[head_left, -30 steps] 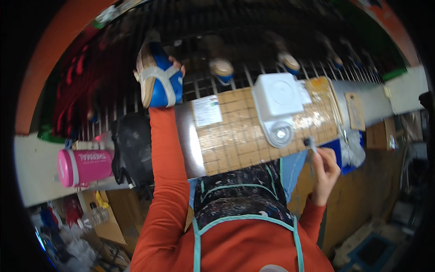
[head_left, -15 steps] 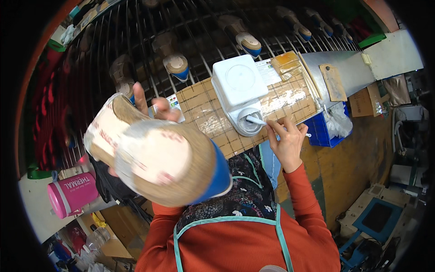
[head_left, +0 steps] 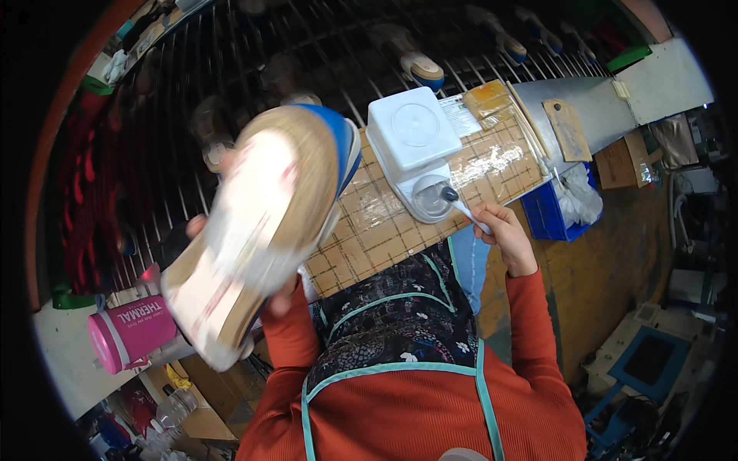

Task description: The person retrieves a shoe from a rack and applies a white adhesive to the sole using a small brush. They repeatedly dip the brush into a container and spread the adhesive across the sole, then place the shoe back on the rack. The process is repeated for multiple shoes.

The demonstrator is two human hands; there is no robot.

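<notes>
A lasted shoe (head_left: 261, 184), its pale underside turned up and a blue edge at the toe, fills the left of the view, slightly smeared by motion. Wrapped around it from beneath is my left hand (head_left: 281, 301), mostly hidden, with a few fingers showing at its sides. My right hand (head_left: 507, 237) pinches the white handle of a small brush (head_left: 470, 216). The brush's dark round head lies over the round mouth of a white plastic dispenser (head_left: 411, 138), where a greyish liquid shows. The dispenser stands on a taped cardboard board (head_left: 365, 246).
Beyond the board runs a rack of metal bars (head_left: 346, 84) carrying several more lasted shoes (head_left: 422, 71). A blue bin (head_left: 550, 211) with plastic bags hangs at the right. At the left sits a pink thermal jug (head_left: 134, 334). An amber block (head_left: 488, 104) lies on the board's far corner.
The shoe has swung round so its toe points away from me, and it has moved farther off. The brush head has risen out of the dispenser's cup toward its rim.
</notes>
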